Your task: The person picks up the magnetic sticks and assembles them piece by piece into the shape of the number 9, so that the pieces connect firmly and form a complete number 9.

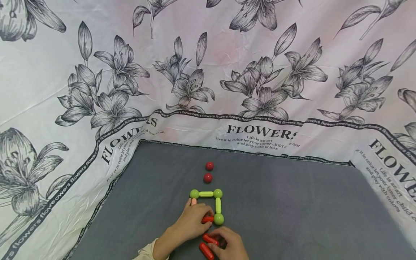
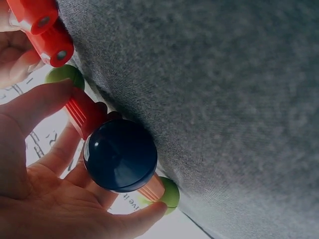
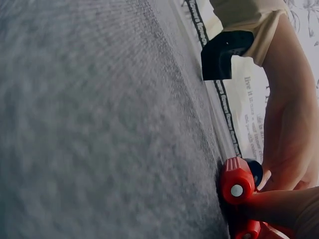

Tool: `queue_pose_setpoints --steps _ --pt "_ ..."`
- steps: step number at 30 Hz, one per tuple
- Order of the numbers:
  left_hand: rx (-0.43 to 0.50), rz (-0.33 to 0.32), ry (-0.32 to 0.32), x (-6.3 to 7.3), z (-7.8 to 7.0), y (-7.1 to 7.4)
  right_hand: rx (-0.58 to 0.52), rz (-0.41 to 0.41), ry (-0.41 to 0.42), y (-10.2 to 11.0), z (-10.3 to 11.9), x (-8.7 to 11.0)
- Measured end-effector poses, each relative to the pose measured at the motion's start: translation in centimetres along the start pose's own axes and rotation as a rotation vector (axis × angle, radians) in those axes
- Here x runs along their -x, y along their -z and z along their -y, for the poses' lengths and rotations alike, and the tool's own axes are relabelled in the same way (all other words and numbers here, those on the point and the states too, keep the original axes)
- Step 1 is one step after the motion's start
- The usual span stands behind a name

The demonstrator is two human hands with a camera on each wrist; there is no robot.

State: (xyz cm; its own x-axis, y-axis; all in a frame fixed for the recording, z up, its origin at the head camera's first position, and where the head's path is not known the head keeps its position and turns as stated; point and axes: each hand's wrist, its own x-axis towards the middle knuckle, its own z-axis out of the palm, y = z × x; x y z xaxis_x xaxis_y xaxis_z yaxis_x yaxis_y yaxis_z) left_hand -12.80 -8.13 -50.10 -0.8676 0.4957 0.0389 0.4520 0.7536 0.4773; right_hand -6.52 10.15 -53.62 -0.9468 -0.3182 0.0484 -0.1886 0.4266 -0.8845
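Observation:
Green balls (image 1: 218, 194) and light-green magnetic rods (image 1: 218, 205) form part of a square on the grey cloth. An orange rod (image 1: 194, 202) and a red rod (image 1: 208, 219) make its other sides, meeting at a dark blue ball (image 2: 121, 155) hidden under the left hand in the head view. My left hand (image 1: 194, 220) pinches that red rod by thumb and finger, its other fingers spread round the blue ball to the far green ball. Close by on the right, my right hand (image 1: 231, 245) holds a loose red rod (image 1: 209, 238); a second one (image 1: 206, 251) lies beside its thumb.
Two red balls (image 1: 208, 172) sit on the cloth beyond the square. The grey cloth (image 1: 292, 202) stretches to both sides. A white flower-printed curtain (image 1: 195, 126) with a dark lettered border encloses the back and sides.

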Motion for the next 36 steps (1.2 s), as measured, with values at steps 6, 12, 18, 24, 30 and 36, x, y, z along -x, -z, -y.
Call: queue_pose_setpoints --steps 6,12,18,24,30,36 --pt "-0.002 -0.003 0.001 0.0 0.0 0.0 -0.002 0.006 0.006 -0.1 0.2 0.1" --pt "0.008 -0.009 0.004 0.0 0.1 -0.2 0.021 -0.015 -0.027 -0.1 0.4 0.1" --pt "0.001 -0.010 0.007 -0.1 0.1 -0.2 0.069 -0.112 -0.051 0.1 0.3 0.2" --pt "-0.021 -0.027 0.002 -0.1 0.0 -0.2 0.154 -0.287 -0.110 0.4 0.5 0.5" --pt "-0.027 -0.039 0.004 -0.1 -0.1 -0.3 0.157 -0.344 -0.182 0.8 0.4 0.6" --pt "-0.027 -0.043 0.007 -0.1 -0.1 -0.4 0.129 -0.337 -0.212 1.0 0.2 0.6"
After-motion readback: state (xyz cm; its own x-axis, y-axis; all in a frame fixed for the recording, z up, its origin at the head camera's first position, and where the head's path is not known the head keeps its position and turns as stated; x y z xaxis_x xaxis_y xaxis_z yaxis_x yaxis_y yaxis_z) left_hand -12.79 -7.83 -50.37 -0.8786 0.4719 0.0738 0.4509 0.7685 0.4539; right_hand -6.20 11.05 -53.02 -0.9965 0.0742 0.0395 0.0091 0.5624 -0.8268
